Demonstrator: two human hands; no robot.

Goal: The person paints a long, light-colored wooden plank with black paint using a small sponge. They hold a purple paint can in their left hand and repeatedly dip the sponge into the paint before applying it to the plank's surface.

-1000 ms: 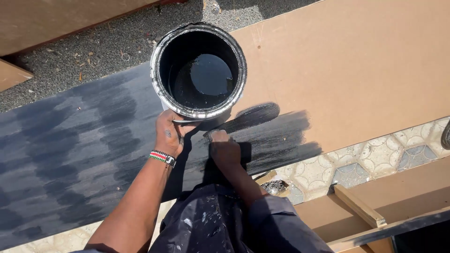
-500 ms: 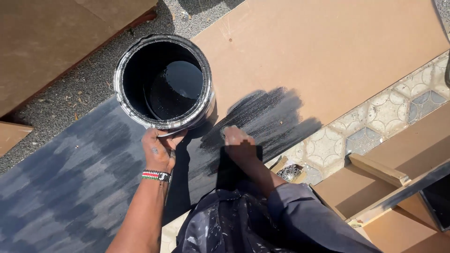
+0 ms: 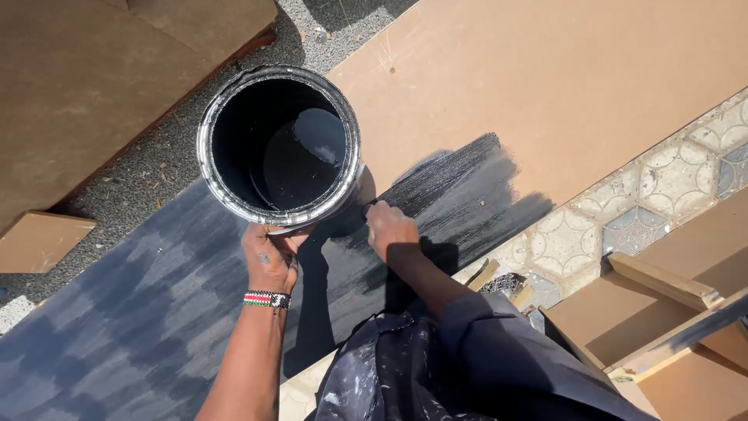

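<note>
My left hand, with a beaded band at the wrist, grips the near rim of a round metal paint can that holds black paint. My right hand is a closed fist just right of the can's base. It grips a paintbrush, which is almost wholly hidden by the fist and the can. Both hands are over a long brown board. The board's left part is painted black, with fresh streaks beside my right hand.
More brown boards lie at the upper left on gravel, with a small brown offcut beside them. Patterned paving tiles and a wooden frame are at the right. Paint-spattered dark clothing fills the bottom.
The view has shifted over the board. My right hand has drawn in closer to the can's base. My left hand has kept its hold on the can.
</note>
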